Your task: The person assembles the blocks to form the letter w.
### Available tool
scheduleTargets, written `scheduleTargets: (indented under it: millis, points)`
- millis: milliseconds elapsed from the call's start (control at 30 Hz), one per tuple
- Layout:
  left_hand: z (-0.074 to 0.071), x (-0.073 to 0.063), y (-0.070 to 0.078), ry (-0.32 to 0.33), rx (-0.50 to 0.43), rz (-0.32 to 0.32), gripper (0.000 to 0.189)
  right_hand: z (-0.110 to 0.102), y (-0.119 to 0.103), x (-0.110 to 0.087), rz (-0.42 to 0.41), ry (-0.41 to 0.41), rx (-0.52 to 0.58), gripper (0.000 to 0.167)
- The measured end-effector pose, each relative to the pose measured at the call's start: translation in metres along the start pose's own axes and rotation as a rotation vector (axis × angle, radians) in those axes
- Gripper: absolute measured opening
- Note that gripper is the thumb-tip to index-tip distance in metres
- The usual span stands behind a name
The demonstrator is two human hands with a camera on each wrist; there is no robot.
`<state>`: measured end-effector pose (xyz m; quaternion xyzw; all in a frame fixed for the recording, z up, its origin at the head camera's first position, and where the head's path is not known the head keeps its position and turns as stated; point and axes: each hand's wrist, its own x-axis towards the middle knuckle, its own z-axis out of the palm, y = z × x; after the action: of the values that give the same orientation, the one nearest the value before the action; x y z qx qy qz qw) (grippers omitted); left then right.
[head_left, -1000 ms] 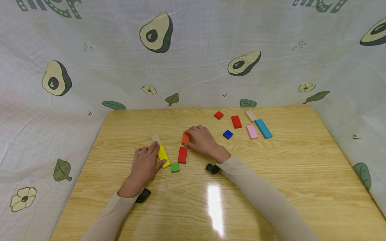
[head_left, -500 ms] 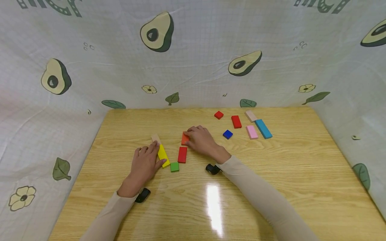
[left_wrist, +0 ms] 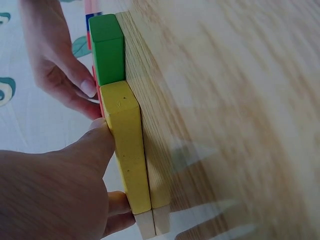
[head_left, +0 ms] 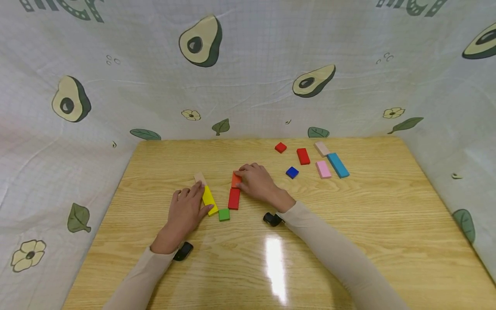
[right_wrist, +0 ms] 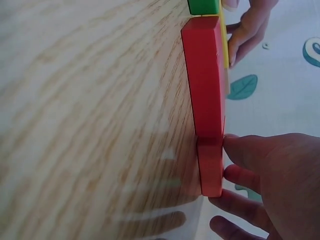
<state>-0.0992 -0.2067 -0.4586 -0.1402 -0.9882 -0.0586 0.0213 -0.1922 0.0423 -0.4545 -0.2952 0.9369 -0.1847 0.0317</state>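
My left hand [head_left: 185, 212] rests on a long yellow block [head_left: 208, 199], thumb by its near end and fingertips where it meets a pale wooden block [head_left: 199, 177]. My right hand [head_left: 256, 181] pinches an orange-red block [right_wrist: 212, 172] between thumb and finger. In the right wrist view its end touches a longer red block [right_wrist: 206, 82]. Beyond the yellow block's near corner lies a small green block [left_wrist: 108, 55]. In the head view these pieces form two slanting arms, with the green block low between them. Fingers partly cover the orange-red and pale blocks.
At the back right of the wooden table [head_left: 348, 241] lie a small red block [head_left: 280, 147], another red block [head_left: 303, 156], a blue square [head_left: 292, 172], a pink block [head_left: 323, 169], a pale block [head_left: 321, 149] and a long blue block [head_left: 338, 165]. A patterned cloth [head_left: 255, 86] hangs behind.
My right hand has slid the orange-red block slightly toward me and left, closing the small gap to the red block. My left hand has stayed in place.
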Motion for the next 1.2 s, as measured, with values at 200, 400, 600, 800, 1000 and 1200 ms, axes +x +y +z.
scheduleTargets:
  millis: [200,400,600,800,1000,1200]
  points:
    - [0.000,0.000,0.000,-0.004,0.007,-0.002,0.071,0.002,0.000,-0.001,-0.003,0.001,-0.004,0.043]
    - [-0.001,0.002,0.000,-0.012,0.007,-0.003,0.070,0.000,0.002,-0.002,-0.006,0.001,-0.003,0.044]
    - [-0.002,0.002,0.001,-0.033,0.003,-0.003,0.071,-0.006,0.007,-0.010,0.003,0.033,0.012,0.045]
    - [-0.004,0.001,0.001,-0.034,0.009,0.011,0.071,-0.015,0.021,-0.024,0.053,0.077,0.033,0.046]
    - [-0.007,0.002,0.002,-0.021,0.058,0.039,0.070,-0.024,0.039,-0.040,0.087,0.151,0.053,0.046]
    - [-0.009,0.003,0.004,0.024,0.092,0.082,0.064,-0.033,0.058,-0.055,0.151,0.178,0.044,0.046]
